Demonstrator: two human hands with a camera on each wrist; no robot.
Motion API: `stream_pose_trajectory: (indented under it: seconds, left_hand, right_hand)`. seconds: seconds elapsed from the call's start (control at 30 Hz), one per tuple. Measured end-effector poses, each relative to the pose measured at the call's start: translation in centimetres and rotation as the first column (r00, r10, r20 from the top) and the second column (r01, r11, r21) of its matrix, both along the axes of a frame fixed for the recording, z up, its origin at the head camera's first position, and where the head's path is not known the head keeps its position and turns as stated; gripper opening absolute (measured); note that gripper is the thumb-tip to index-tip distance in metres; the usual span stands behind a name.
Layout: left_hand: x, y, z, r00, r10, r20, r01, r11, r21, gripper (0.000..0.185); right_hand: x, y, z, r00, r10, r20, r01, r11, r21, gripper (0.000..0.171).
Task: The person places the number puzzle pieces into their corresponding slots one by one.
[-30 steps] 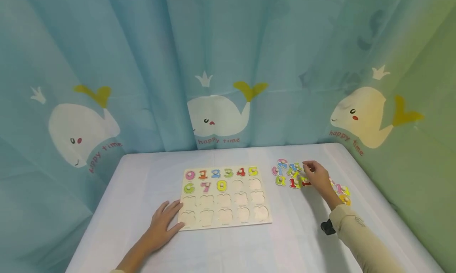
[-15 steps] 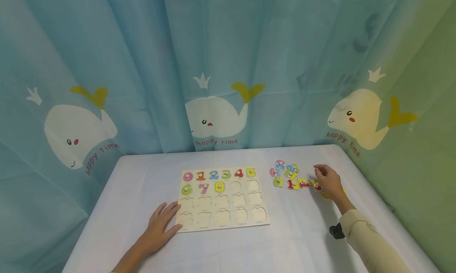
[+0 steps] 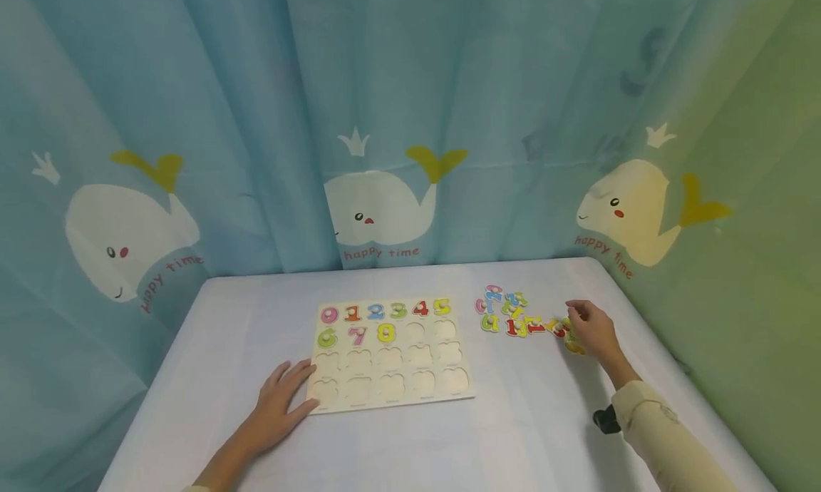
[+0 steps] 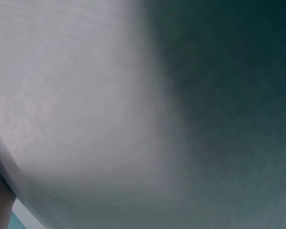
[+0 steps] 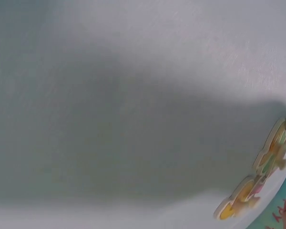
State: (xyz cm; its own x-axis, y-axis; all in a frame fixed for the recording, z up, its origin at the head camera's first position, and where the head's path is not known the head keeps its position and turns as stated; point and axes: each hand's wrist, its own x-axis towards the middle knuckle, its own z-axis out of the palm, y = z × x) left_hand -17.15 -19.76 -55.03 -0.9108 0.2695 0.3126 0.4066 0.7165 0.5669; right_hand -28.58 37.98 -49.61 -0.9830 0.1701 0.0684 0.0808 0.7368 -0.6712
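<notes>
A pale number puzzle board (image 3: 404, 402) lies on the white table. Number pieces 0 to 8 sit in its upper slots, the yellow 8 (image 3: 386, 333) being the last of them; the slots after it are bare. My left hand (image 3: 277, 405) rests flat at the board's left edge, fingers spread. Over the right end of the loose pieces hovers my right hand (image 3: 593, 330), its fingers bent loosely with nothing seen between them. Just under it lie a red piece (image 3: 559, 328) and a yellow piece (image 3: 575, 346). The right wrist view shows knobbed pieces (image 5: 271, 150) at its edge.
More loose number pieces, among them a red one (image 3: 511, 327) and a green one (image 3: 490, 322), lie clustered right of the board, some overlapping. A small black object (image 3: 606, 420) shows beside the right sleeve (image 3: 667, 435). A whale-print curtain (image 3: 385, 85) hangs behind the table.
My right hand has moved rightward along the loose pieces, uncovering the red ones by the middle of the cluster. The left hand stays at the board. The head view has shifted slightly.
</notes>
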Motion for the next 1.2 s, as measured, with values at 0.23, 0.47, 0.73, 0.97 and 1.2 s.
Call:
stream_pose_trajectory:
  seconds: [0.23,0.47,0.73,0.97,1.2]
  left_hand:
    - [-0.3,0.2,0.0,0.997,-0.003,0.074,0.003,1.0,0.001,0.053]
    - [-0.2,0.0,0.3,0.998,0.0,0.066,0.001,1.0,-0.009,0.053]
    - [-0.3,-0.2,0.8,0.999,0.004,0.052,-0.003,1.0,-0.018,0.053]
    - [-0.1,-0.2,0.6,0.999,-0.004,0.051,0.005,1.0,-0.008,0.053]
    - [-0.1,-0.4,0.4,0.999,-0.002,0.046,0.002,1.0,-0.005,0.053]
  right_hand:
    - [0.6,0.5,0.0,1.0,0.004,-0.019,-0.004,1.0,0.011,0.039]
    - [0.7,0.9,-0.1,1.0,0.013,-0.018,-0.013,1.0,0.013,0.041]
    - [0.9,1.7,0.1,1.0,-0.006,0.011,0.006,1.0,-0.022,0.044]
    - [1.4,2.0,0.4,1.0,0.002,0.02,-0.001,0.998,-0.061,0.045]
    - [1.0,2.4,0.4,0.999,-0.042,0.017,0.043,0.999,-0.031,0.044]
